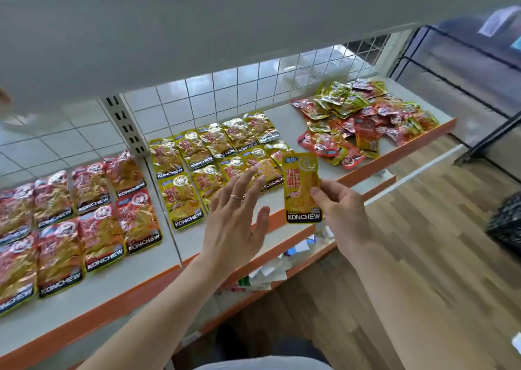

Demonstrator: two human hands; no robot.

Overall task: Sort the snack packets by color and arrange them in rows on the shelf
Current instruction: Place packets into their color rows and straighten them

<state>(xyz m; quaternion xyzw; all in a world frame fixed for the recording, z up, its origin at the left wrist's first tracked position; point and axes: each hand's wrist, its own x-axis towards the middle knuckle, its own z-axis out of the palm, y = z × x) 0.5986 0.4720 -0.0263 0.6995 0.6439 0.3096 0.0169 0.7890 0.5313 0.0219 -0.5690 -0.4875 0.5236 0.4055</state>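
Observation:
My right hand (339, 211) pinches a yellow snack packet (301, 186) by its right edge and holds it upright above the shelf's front lip. My left hand (235, 217) hovers with fingers spread over the front row of yellow packets (197, 169), which lie in two rows at mid shelf. Red packets (76, 214) lie in rows on the left part of the shelf. An unsorted heap of red and yellow packets (363, 118) sits at the right end.
The white shelf (225, 245) has an orange front lip, and a wire grid stands behind it. An upper shelf board (197, 31) overhangs. A lower shelf holds loose paper and small items (270, 271). To the right stands a black wire rack (451, 67) on wooden floor.

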